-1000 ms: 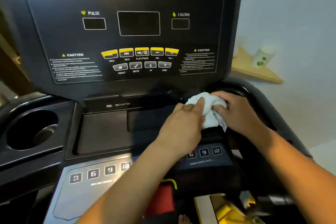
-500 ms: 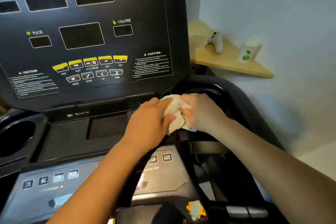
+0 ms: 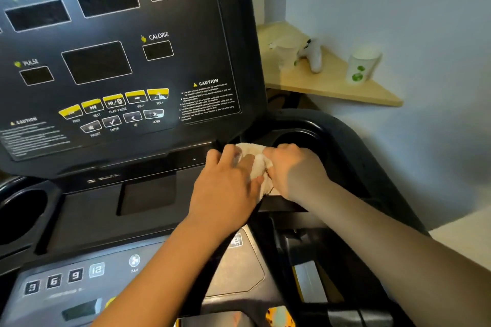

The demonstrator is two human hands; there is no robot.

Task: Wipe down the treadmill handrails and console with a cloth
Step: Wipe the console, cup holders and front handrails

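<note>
A crumpled white cloth is bunched between both hands, just under the lower right corner of the black treadmill console. My left hand grips the cloth from the left with curled fingers. My right hand grips it from the right, beside the right cup holder. Most of the cloth is hidden by the hands. The black right handrail curves down past my right forearm.
A recessed tray lies below the console, with a left cup holder at the edge. A grey panel with number keys is nearer me. A wooden corner shelf holds a white controller and a paper cup.
The view has swung to the right, so the console sits further left and the shelf shows more. Both hands stay on the cloth by the right cup holder, working it between them.
</note>
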